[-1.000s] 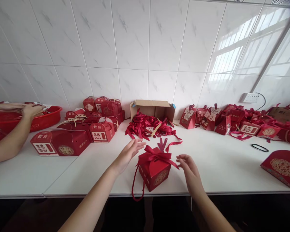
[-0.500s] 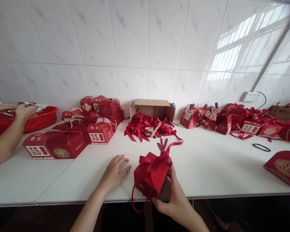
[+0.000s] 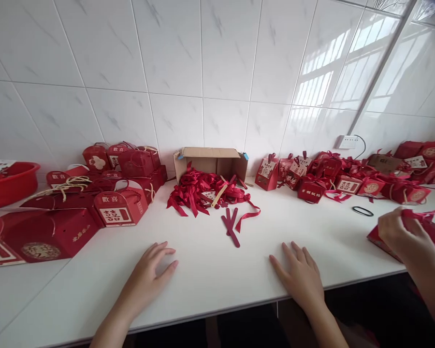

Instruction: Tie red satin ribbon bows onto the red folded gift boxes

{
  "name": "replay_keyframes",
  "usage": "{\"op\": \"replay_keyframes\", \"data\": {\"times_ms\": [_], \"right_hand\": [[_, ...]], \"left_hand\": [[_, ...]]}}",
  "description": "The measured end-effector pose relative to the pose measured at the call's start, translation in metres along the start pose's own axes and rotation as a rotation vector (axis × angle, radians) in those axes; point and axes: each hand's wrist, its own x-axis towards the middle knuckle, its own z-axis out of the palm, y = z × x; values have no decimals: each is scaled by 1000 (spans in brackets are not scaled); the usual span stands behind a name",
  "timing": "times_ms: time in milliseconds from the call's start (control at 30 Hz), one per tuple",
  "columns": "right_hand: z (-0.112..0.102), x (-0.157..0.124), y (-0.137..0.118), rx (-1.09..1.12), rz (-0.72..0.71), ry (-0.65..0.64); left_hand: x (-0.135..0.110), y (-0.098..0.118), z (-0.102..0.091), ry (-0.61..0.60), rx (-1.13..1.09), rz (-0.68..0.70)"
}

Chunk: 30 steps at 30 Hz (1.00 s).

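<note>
My left hand (image 3: 148,271) lies flat on the white table (image 3: 210,270) with its fingers spread and nothing in it. My right hand (image 3: 300,276) rests the same way near the front edge, open and empty. Between them and a little farther back lie loose dark red ribbon strips (image 3: 231,225). At the right edge another person's hand (image 3: 402,233) is closed on a red gift box with ribbon (image 3: 426,232).
A cardboard box (image 3: 210,162) on its side spills red ribbons (image 3: 199,191) at the back. Red gift boxes (image 3: 112,208) crowd the left, a red basin (image 3: 7,181) stands far left, more boxes (image 3: 329,176) line the right. A black band (image 3: 362,211) lies nearby.
The bowed red box that my right hand held is gone from in front of me. Both my hands now lie flat. A person's hand at the right holds a red box. The view shifted right.
</note>
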Motion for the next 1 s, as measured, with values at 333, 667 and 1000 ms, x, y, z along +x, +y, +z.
{"op": "replay_keyframes", "data": {"times_ms": [333,667,1000], "right_hand": [[-3,0,2,-25,-12,35],[-1,-1,4,-21,-31,57],[-5,-2,6,-56,-37,45]], "left_hand": [[-1,-4,2,2,5,-3],[-2,0,-1,10,23,13],[-3,7,-2,-19,2,6]]}}
